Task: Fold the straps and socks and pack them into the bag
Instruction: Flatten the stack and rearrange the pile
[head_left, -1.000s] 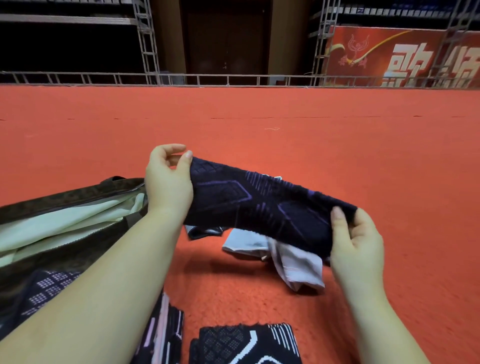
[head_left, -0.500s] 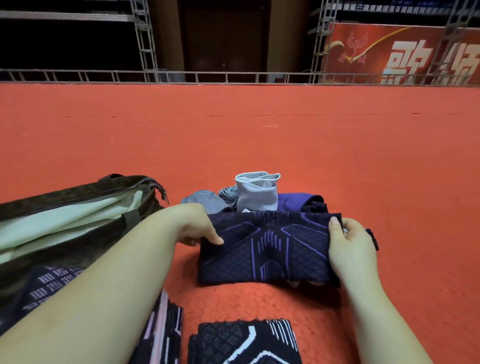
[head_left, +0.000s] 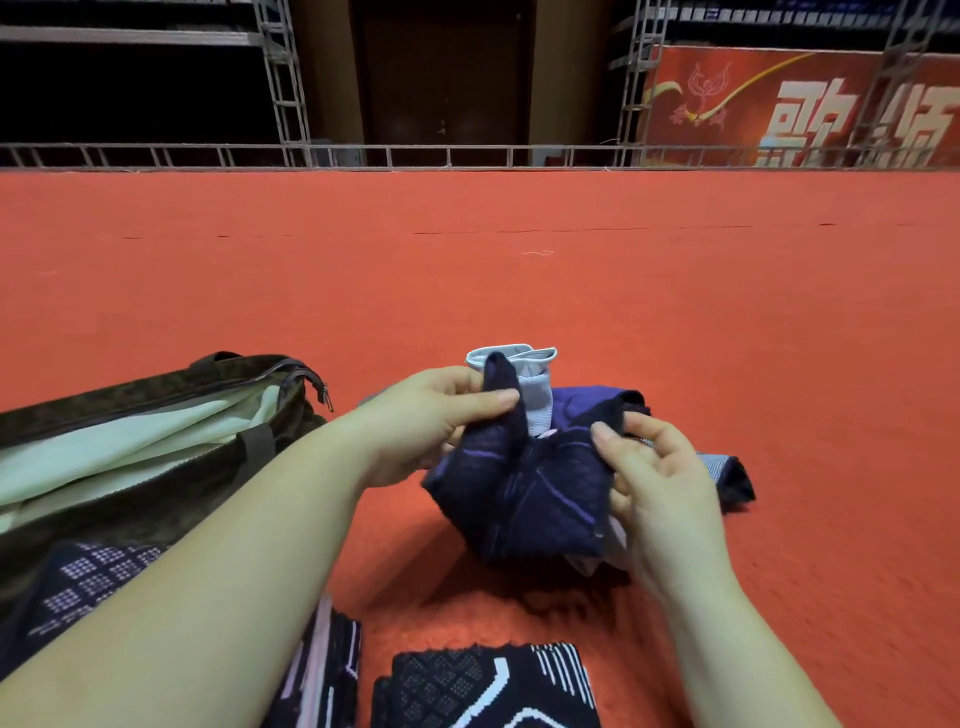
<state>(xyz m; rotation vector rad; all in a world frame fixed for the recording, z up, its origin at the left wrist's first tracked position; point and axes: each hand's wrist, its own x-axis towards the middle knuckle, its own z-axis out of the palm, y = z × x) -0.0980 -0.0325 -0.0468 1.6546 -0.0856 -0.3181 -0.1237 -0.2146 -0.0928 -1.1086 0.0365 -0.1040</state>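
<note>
The left hand (head_left: 426, 421) pinches one end of a dark navy sock (head_left: 524, 493) between thumb and fingers, that end raised and pointing far; the right hand (head_left: 660, 478) grips its other edge, fingers curled. The knit (purple lines, diamond weave) bunches between them above the orange carpet (head_left: 467, 291), long axis running left-right. A pale grey sock (head_left: 530, 384) stands just behind. The open bag (head_left: 156, 415) lies left.

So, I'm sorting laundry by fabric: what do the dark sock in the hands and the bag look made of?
The dark sock looks like a stretchy matte knit, showing textured weave with purple lines. The bag seems to be dull olive woven cloth with a pale, smoother lining.
</note>
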